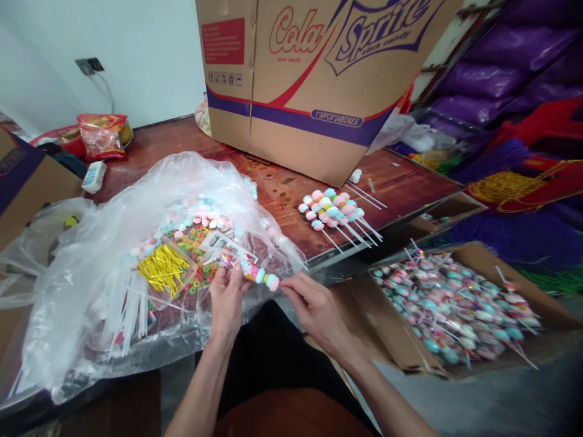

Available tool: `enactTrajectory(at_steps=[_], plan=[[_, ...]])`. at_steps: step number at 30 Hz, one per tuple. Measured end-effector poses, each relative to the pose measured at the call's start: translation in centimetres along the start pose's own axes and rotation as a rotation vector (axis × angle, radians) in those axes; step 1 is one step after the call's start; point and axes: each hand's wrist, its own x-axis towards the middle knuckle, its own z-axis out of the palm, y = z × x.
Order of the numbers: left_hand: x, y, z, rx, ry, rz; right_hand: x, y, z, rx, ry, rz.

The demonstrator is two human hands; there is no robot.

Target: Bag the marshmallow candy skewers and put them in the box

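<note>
Left hand [226, 298]: fingers closed on the candy skewer [259, 275] in its printed sleeve.
Right hand [314, 306]: fingertips pinch the skewer's pink end.
Skewer place: above the clear plastic bag [91, 255], at table edge.
Nearby: loose skewers [334, 209] on the table [282, 188]; full carton [450, 303] at right.

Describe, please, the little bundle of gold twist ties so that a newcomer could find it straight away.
Start at the big cardboard carton at the back of the wooden table, then come forward and left to the crumpled clear plastic bag. The gold twist ties lie on it, left of the left hand: the only shiny metallic yellow strips among pastel sweets and white sticks.
</note>
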Motion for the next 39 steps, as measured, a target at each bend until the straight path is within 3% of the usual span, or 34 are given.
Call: enactTrajectory(at_steps=[4,10,13,17,24,33,36,39], plan=[[0.0,-0.3,0.0,-0.073,0.004,-0.023,-0.4,-0.2,0.3,-0.002,-0.015,-0.029],[0.4,-0.4,-0.1,-0.171,0.012,-0.068,-0.4,-0.2,-0.4,0.152,-0.062,0.207],[0.4,-0.5,-0.1,-0.185,0.013,-0.087,-0.3,-0.1,-0.6,0.179,-0.086,0.255],[0.1,-0.9,0.1,-0.179,-0.006,-0.06,-0.3,-0.4,-0.2,0.162,-0.049,0.241],[-0.6,-1.2,0.1,-0.125,-0.059,-0.092,0.1,-0.5,1.2,0.089,0.034,0.063],[-1.1,-1.3,0.2,-0.055,-0.097,-0.09,0.8,-1.3,3.6,0.117,0.159,0.177],[-0.8,-1.1,-0.2,-0.067,-0.107,-0.107,0.7,-1.3,3.9,0.106,0.139,0.182],[-0.2,-0.6,-0.9,-0.097,-0.072,-0.082,0.1,-1.0,3.2,0.077,0.024,0.195]])
